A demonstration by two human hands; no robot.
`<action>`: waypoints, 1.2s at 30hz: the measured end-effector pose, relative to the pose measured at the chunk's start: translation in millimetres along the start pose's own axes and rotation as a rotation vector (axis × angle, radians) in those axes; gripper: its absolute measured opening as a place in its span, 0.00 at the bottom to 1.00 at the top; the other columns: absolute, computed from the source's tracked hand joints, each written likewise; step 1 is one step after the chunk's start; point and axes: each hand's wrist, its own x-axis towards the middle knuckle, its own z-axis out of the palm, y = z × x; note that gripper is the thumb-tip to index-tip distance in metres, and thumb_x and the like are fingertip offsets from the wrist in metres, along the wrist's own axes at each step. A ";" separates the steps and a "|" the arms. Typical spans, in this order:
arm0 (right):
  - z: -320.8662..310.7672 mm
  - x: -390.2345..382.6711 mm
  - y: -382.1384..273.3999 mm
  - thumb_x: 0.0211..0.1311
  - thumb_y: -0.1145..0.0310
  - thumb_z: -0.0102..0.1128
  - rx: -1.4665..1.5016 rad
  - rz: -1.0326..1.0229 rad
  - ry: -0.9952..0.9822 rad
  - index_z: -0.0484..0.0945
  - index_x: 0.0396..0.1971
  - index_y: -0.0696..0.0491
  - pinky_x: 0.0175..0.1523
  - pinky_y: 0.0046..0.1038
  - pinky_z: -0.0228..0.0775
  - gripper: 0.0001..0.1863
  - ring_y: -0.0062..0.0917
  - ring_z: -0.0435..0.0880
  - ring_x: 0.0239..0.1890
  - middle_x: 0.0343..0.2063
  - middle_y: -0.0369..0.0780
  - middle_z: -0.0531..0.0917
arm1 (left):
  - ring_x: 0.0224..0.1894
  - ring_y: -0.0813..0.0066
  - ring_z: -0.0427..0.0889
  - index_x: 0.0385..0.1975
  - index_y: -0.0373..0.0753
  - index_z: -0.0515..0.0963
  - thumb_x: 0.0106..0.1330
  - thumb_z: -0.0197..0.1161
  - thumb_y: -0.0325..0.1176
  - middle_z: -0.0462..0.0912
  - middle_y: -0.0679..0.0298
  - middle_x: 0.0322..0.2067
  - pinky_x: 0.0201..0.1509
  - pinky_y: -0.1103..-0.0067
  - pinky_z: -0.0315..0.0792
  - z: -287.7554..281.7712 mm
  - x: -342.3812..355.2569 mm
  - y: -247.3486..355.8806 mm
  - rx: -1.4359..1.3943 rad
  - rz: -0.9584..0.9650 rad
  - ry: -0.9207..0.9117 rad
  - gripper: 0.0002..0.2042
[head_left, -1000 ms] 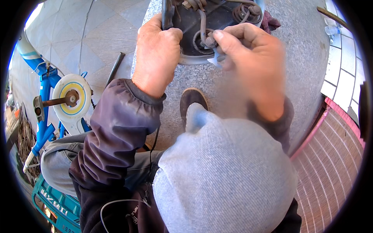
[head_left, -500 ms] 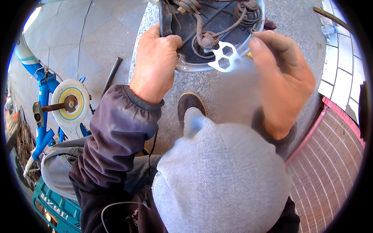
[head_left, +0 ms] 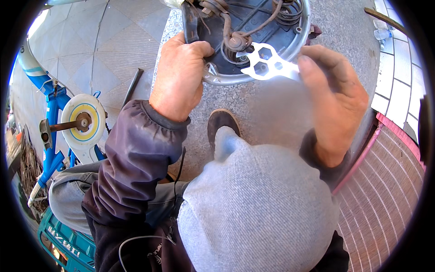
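Observation:
An upturned bicycle saddle (head_left: 210,38) lies at the top of the view, its black underside and rusty coil springs (head_left: 290,12) facing me. My left hand (head_left: 179,75) is closed on the saddle's near left edge, thumb over the rim. Between the thumb and fingers of my right hand (head_left: 337,102) is the handle of a flat silver multi-hole spanner (head_left: 288,71). The spanner's head, with its hexagonal cut-outs, sits over the near rim, beside a rusty bolt (head_left: 236,43) on the spring wire. Whether it touches that bolt I cannot tell.
A blue bicycle frame (head_left: 50,104) with a white chainring cover (head_left: 86,140) stands at left, near a dark tube (head_left: 132,86). A teal crate (head_left: 68,245) is at lower left. To the right are a pink-edged woven mat (head_left: 371,195) and a plastic bottle (head_left: 383,34).
My right hand has shifted slightly right and down. The spanner's head has moved a little up and left, and more of its handle shows. The saddle has shifted slightly; my left hand keeps its grip.

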 end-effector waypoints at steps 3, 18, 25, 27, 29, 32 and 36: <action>-0.7 -0.2 -1.0 0.60 0.72 0.62 0.031 0.012 -0.019 0.80 0.42 0.59 0.40 0.15 0.71 0.11 0.15 0.79 0.34 0.32 0.36 0.83 | 0.35 0.65 0.85 0.40 0.24 0.69 0.61 0.45 0.18 0.80 0.47 0.38 0.42 0.74 0.83 -0.1 0.3 0.4 -0.017 -0.008 -0.006 0.09; -0.3 1.2 -3.9 0.61 0.71 0.60 0.099 -0.016 -0.009 0.81 0.41 0.57 0.38 0.15 0.70 0.10 0.14 0.79 0.32 0.31 0.36 0.83 | 0.34 0.69 0.84 0.40 0.25 0.69 0.62 0.44 0.19 0.80 0.50 0.36 0.43 0.75 0.82 2.9 -4.5 8.9 -0.069 -0.039 -0.060 0.09; -3.5 1.4 -5.1 0.61 0.73 0.59 0.190 0.065 -0.026 0.79 0.43 0.58 0.35 0.15 0.71 0.11 0.15 0.80 0.32 0.33 0.37 0.83 | 0.34 0.71 0.82 0.38 0.26 0.71 0.61 0.44 0.18 0.80 0.52 0.34 0.41 0.76 0.80 2.8 -1.6 8.4 -0.046 -0.017 -0.037 0.10; -2.5 2.6 -11.6 0.60 0.74 0.60 0.376 0.177 -0.035 0.78 0.45 0.58 0.33 0.15 0.71 0.13 0.16 0.81 0.32 0.35 0.38 0.83 | 0.33 0.72 0.81 0.38 0.26 0.71 0.61 0.44 0.18 0.79 0.54 0.33 0.39 0.77 0.78 -1.4 3.2 5.9 -0.057 -0.017 -0.034 0.09; -1.6 4.4 -18.5 0.55 0.74 0.66 0.389 0.242 -0.002 0.79 0.41 0.59 0.34 0.14 0.68 0.13 0.14 0.79 0.33 0.33 0.37 0.83 | 0.32 0.74 0.79 0.38 0.27 0.71 0.61 0.44 0.17 0.79 0.56 0.32 0.38 0.79 0.76 -8.2 7.1 0.7 -0.087 0.001 -0.036 0.09; -0.8 4.0 -21.1 0.54 0.74 0.67 0.403 0.286 -0.050 0.78 0.42 0.59 0.35 0.14 0.69 0.14 0.14 0.80 0.36 0.34 0.37 0.82 | 0.30 0.74 0.78 0.39 0.27 0.71 0.59 0.44 0.17 0.78 0.57 0.31 0.37 0.79 0.75 -15.3 10.6 -5.6 -0.135 0.034 -0.024 0.11; 1.4 1.6 -18.5 0.54 0.74 0.67 0.446 0.276 -0.077 0.77 0.44 0.58 0.35 0.15 0.70 0.17 0.14 0.79 0.37 0.33 0.37 0.82 | 0.27 0.72 0.79 0.45 0.29 0.71 0.57 0.42 0.15 0.79 0.57 0.32 0.34 0.77 0.76 -14.2 10.6 -2.1 -0.141 0.071 -0.019 0.17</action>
